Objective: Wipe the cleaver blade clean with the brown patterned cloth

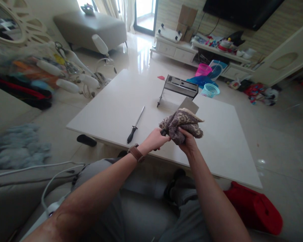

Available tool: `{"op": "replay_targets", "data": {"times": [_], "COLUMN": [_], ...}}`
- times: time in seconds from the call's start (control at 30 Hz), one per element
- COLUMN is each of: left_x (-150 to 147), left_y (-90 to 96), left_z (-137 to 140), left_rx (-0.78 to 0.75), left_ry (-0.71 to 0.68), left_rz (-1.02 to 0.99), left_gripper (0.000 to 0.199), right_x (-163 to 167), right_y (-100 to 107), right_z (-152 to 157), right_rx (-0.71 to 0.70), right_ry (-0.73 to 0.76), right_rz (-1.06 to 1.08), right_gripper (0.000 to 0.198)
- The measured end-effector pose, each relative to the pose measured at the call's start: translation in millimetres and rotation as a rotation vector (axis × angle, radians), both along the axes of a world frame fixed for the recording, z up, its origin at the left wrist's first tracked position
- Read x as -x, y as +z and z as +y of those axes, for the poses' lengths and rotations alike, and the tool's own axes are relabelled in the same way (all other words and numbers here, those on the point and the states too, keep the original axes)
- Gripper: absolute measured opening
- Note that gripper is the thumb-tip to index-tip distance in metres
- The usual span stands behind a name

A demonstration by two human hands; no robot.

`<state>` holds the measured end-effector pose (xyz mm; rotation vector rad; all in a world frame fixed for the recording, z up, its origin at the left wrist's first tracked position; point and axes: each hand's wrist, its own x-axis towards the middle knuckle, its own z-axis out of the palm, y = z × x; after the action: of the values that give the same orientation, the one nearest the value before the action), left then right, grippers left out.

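Observation:
My left hand [155,139], with a brown watch strap at the wrist, is closed around the dark handle of a cleaver [190,105]. The cleaver's wide metal blade points away to the upper right. In my right hand [188,142] is a brown patterned towel [183,126], bunched against the blade and covering part of it. Both hands are above the near edge of the white table [111,111]. To the left of them a sharpening steel [132,133] with a black handle lies on the table. A knife rack [181,86] with slots in its top stands beyond the cleaver.
A small red piece [161,77] lies near the table's far edge. Past that edge are a light blue basket [210,90] and a pink basket [203,69]. A lamp with white shades [68,86] is at the left. A red object [257,206] sits at the lower right.

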<state>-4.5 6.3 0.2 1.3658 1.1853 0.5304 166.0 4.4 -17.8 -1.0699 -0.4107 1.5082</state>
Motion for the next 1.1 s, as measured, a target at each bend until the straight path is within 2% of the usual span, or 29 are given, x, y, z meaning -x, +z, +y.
{"op": "replay_targets", "data": {"times": [0.3,0.53,0.73,0.9,1.1], "left_x": [3,0,2,0,-3], "left_y": [1.4,6.6,10.2,9.7,10.6], "left_z": [1,0,0,0,-2], "left_rx": [0.011,-0.029,-0.165,-0.086,-0.035], "left_ry": [-0.021,0.031,0.076,0.102,0.102], "left_rz": [0.009,-0.016,0.048,0.005,-0.026], "left_gripper": [0.018,0.013,0.015,0.013,0.011], "right_x": [4,-6,1,16,16], "right_y": [-5,-1,-3,-5,-9], "right_z": [2,11,7,4,4], "right_rx": [0.007,-0.129,-0.112,-0.065,-0.036], "right_ry": [-0.110,-0.236,-0.207,-0.202,-0.175], "right_rz": [-0.070,-0.032,-0.058,-0.064,-0.070], "right_gripper": [0.030,0.030,0.034,0.040,0.040]}}
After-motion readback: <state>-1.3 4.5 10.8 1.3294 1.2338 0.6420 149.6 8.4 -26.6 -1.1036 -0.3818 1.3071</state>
